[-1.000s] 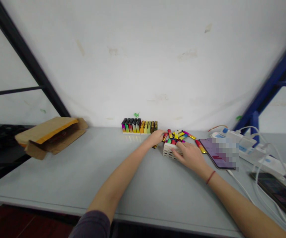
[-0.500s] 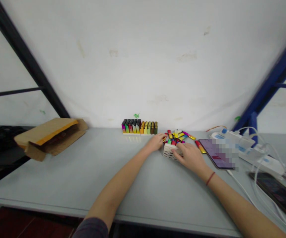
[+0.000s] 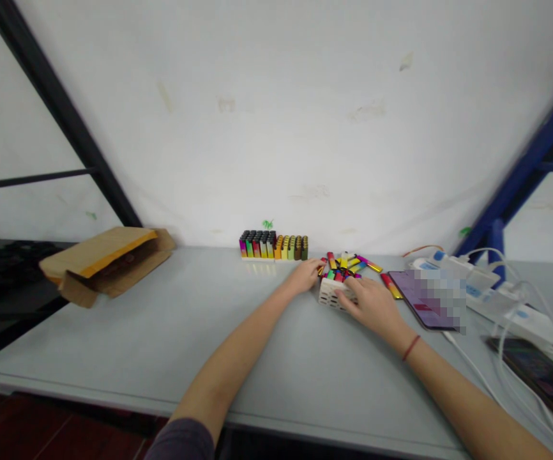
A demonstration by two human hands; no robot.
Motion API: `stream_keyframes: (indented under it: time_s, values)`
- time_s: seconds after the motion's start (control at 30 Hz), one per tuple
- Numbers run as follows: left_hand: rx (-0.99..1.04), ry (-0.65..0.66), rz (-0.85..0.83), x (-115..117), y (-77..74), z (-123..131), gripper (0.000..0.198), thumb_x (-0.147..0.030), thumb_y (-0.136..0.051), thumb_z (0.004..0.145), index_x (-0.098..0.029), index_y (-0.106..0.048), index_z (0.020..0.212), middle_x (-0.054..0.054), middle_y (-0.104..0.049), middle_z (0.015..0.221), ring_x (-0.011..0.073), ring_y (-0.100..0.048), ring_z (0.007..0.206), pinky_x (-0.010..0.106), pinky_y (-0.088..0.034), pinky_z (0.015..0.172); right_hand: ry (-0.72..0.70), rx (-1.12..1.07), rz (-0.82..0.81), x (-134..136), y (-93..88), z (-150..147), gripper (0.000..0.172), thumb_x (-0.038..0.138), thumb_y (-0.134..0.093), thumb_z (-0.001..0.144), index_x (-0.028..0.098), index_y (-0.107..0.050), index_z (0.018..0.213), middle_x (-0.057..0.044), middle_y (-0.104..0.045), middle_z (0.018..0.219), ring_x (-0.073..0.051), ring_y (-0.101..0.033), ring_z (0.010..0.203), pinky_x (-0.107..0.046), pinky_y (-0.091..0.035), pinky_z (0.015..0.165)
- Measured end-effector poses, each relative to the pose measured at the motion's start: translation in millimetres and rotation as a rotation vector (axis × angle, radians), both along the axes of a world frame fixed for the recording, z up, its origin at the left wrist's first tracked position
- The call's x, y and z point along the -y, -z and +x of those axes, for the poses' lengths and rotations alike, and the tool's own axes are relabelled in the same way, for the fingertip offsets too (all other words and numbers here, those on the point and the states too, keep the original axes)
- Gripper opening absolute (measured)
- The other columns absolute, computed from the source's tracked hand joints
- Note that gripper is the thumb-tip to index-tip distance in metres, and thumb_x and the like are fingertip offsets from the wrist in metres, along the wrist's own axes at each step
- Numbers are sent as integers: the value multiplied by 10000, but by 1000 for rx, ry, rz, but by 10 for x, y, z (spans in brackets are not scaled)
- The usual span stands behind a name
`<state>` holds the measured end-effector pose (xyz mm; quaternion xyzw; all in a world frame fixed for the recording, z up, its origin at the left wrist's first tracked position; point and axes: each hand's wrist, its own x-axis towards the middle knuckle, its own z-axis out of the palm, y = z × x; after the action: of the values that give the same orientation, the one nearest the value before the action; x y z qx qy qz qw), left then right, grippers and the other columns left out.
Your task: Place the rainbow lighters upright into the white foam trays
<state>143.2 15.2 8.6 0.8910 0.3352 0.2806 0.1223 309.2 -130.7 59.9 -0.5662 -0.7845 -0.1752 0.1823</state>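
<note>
lighters [image 3: 344, 260], loose on desk [image 3: 137, 345] and in white rack [image 3: 330, 294], right hand [image 3: 370, 303] at rack's right end, fingers half-curled, holding it, left hand [image 3: 303, 276] at its left, fingers nearly closed, grip cannot be told

Soft, fairly even light, seemingly from above, lay over the plain white wall [image 3: 276, 128] and the smooth pale-grey tabletop [image 3: 209, 313], and small glints showed on the loose, shiny multicoloured lighters [image 3: 344, 260]. The dark red surface below [image 3: 41, 428] sank into gloom; the open brown cardboard box [image 3: 128, 265] was shadowed inside. Wide-angle distortion stretched the edges, fine detail blurred softly, and square pixelation covered part of the flat dark-rimmed phone [image 3: 410, 297].
</note>
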Motion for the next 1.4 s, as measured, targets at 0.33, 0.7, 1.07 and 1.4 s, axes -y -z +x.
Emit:
stream_keyframes:
  time_s: [0.33,0.7,1.07,1.4]
  values:
    - [-78,-43,4,27,-97,19,369,-71,-370,872,-102,-614,1147,83,-645,1161,162,-579,1080,253,-426,966,1,4,12,7,-2,-4,278,395,-452,908,169,-578,805,-74,-669,764,-204,-590,723,-284,-294,634]
    - [-399,-139,-23,-466,-463,567,260,-123,-443,920,-35,-630,1078,188,-620,1165,255,-537,1159,351,-384,1010,6,-3,-4,12,-26,-20,298,407,-431,909,171,-586,814,-70,-659,731,-195,-566,697,-292,-270,636]
    - [-680,-190,-100,-519,-433,672,266,-325,-544,939,-140,-583,1126,90,-595,1154,218,-595,1023,440,-482,889,-13,-15,-22,10,-24,-20,275,395,-433,908,173,-585,852,-66,-665,757,-195,-561,713,-297,-269,648]
    - [-681,-283,-212,-619,-425,741,364,-433,-475,959,-123,-602,1103,96,-636,1102,214,-619,1004,438,-479,892,4,-27,-46,18,-46,-34,264,397,-441,906,178,-574,842,-60,-657,762,-193,-566,719,-296,-273,650]
